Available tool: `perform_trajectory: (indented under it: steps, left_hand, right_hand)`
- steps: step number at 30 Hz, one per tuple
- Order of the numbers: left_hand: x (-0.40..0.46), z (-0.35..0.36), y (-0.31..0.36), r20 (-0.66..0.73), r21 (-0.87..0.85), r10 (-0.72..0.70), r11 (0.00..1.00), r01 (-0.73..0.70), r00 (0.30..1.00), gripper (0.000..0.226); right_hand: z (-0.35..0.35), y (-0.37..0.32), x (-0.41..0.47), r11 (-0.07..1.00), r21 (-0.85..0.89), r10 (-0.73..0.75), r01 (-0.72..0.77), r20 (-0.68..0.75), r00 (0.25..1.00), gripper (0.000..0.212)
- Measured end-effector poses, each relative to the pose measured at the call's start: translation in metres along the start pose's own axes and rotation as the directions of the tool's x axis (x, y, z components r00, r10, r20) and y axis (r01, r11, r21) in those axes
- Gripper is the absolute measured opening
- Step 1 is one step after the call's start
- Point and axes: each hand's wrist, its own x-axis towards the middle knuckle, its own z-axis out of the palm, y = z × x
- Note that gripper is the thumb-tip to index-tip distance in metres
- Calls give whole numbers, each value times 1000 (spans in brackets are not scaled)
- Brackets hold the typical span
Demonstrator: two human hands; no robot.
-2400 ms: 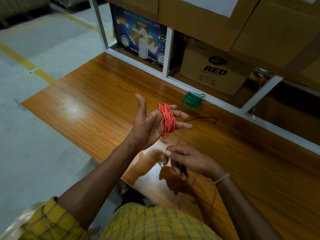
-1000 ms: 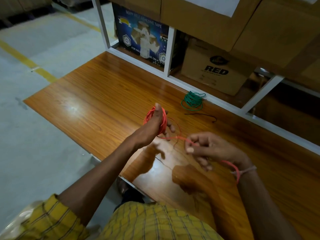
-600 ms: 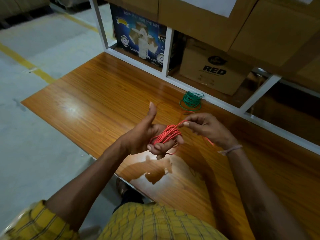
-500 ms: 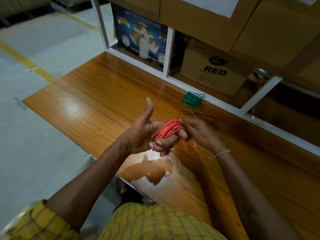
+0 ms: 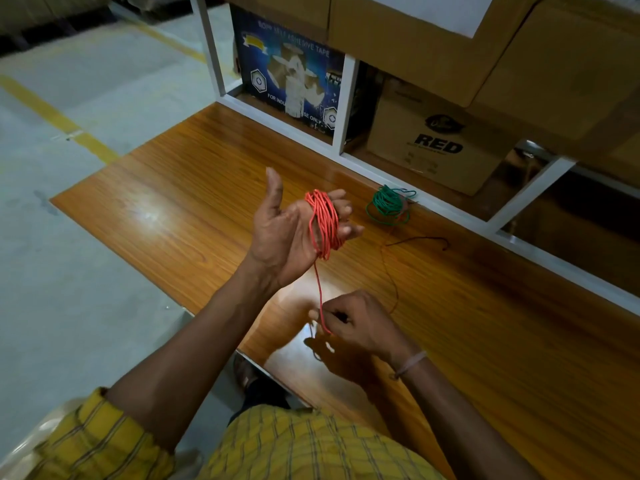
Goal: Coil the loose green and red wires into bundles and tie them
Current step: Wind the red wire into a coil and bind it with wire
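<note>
The red wire (image 5: 325, 223) is wound in many turns round the fingers of my left hand (image 5: 287, 230), which is raised palm up with the thumb pointing upward. One strand runs down from the coil to my right hand (image 5: 349, 322), whose thumb and fingers pinch it just above the wooden table (image 5: 173, 209). The slack of the red wire trails off to the right over the tabletop. A green wire bundle (image 5: 389, 204) lies coiled on the table near the back, beyond my left hand.
A thin dark wire piece (image 5: 420, 240) lies right of the green bundle. A white shelf frame (image 5: 341, 105) runs along the table's back edge, with a blue tape box (image 5: 287, 74) and a cardboard box marked RED (image 5: 436, 140) behind it. Concrete floor lies to the left.
My right hand has swung from beside the coil down toward me, drawing a strand of red wire taut. My left hand's fingers have opened out, with the coil round them.
</note>
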Motion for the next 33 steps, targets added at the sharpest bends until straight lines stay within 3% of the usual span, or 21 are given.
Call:
perform_trajectory:
  steps: [4,6,8,10,14,18,20,25,29,33]
  left_hand:
    - [2,-4,-11,-165,318,26,948,29,986,106]
    - [0,-8,-20,-240,576,41,810,108,970,104]
    - [-2,-18,-26,-243,748,47,645,157,969,123]
    - [-4,-30,-28,-238,802,1,565,195,971,124]
    - [-13,-29,-23,-258,776,-136,560,289,957,90]
    - [-21,-20,-26,-237,836,-297,423,350,925,99]
    - [-23,-19,-30,-191,808,-385,460,367,903,104]
    - [-22,-19,-40,88,603,-530,703,378,844,120]
    - [-17,-5,-36,208,473,-480,812,342,852,127]
    - [-11,1,-32,228,354,-350,899,258,909,132]
  right_hand:
    - [-12,-8,-4,1000,16,15,-15,9,1000,54]
    - [-24,-7,-2,997,67,38,-38,1,999,51]
    - [-40,-6,-1,995,89,40,-39,-7,999,49]
    - [-55,-4,-2,997,70,22,-21,-10,1000,47]
    - [-84,4,0,1000,-2,-16,16,-47,999,37]
    - [-105,11,6,999,38,-17,21,-113,993,22]
    - [-114,14,9,998,69,-1,9,-126,992,17]
    - [-122,21,15,981,192,51,-16,-177,983,16]
    - [-104,31,16,956,277,151,-92,-201,968,17]
    - [-78,29,9,939,283,249,-195,-167,954,25]
